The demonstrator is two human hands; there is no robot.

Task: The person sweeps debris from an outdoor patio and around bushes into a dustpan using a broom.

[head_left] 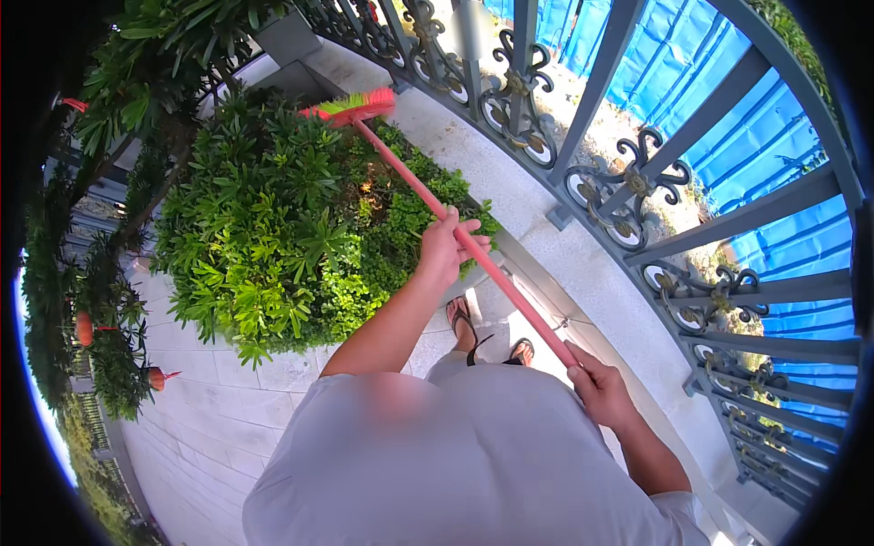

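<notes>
I hold a broom with a long pink handle in both hands. My left hand grips the handle about midway along it. My right hand is closed around its near end, close to my waist. The broom head, with pink and green bristles, rests far ahead on the pale stone ledge beside the railing. My feet in dark sandals show below the handle.
A dense green shrub fills the planter to my left. An ornate grey metal railing curves along the right, with blue sheeting beyond it. Pale paving lies at lower left, and potted plants line the far left.
</notes>
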